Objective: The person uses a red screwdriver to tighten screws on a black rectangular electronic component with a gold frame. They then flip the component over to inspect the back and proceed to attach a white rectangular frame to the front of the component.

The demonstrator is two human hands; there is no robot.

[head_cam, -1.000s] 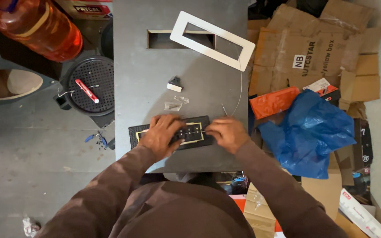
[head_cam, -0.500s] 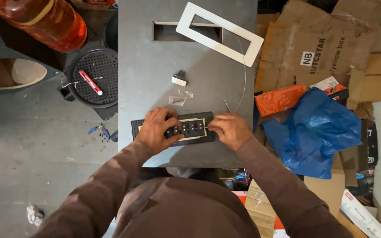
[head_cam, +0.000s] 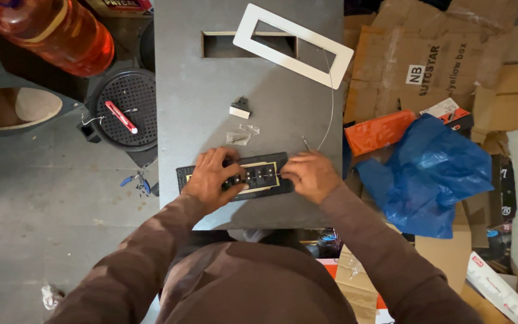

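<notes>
Black switch plate [head_cam: 259, 175], long and rectangular with a pale inner frame and a row of dark modules, is lying flat near the 6 o'clock edge of a grey surface [head_cam: 199, 96]. Both hands are working on it. The left hand [head_cam: 210, 178] is covering the plate's 9 o'clock half, its fingers [head_cam: 230, 180] curling down and pressing onto the modules. The right hand [head_cam: 310, 176] is resting at the plate's 3 o'clock end, fingers pinched together on what looks like a thin wire or tool tip; what exactly they are gripping is too small to tell.

Containers: a rectangular cut-out [head_cam: 218, 44] is opening in the surface toward 12 o'clock, dark inside, contents not visible. A white rectangular frame [head_cam: 325, 60] is lying tilted, partly over that cut-out. Two small clear bags [head_cam: 242, 134] holding tiny parts are sitting just above the plate, and a small black-and-white piece [head_cam: 240, 108] is lying beyond them. A thin wire [head_cam: 330, 102] is curving down along the 3 o'clock side.

Off the surface at 9 o'clock, a round black perforated tray [head_cam: 145, 129] is holding a red-handled tool [head_cam: 120, 116]. At 10 o'clock an orange translucent jug [head_cam: 55, 33] is lying. At 3 o'clock, a crumpled blue plastic bag [head_cam: 433, 174] is lying among flattened cardboard boxes [head_cam: 427, 48].
</notes>
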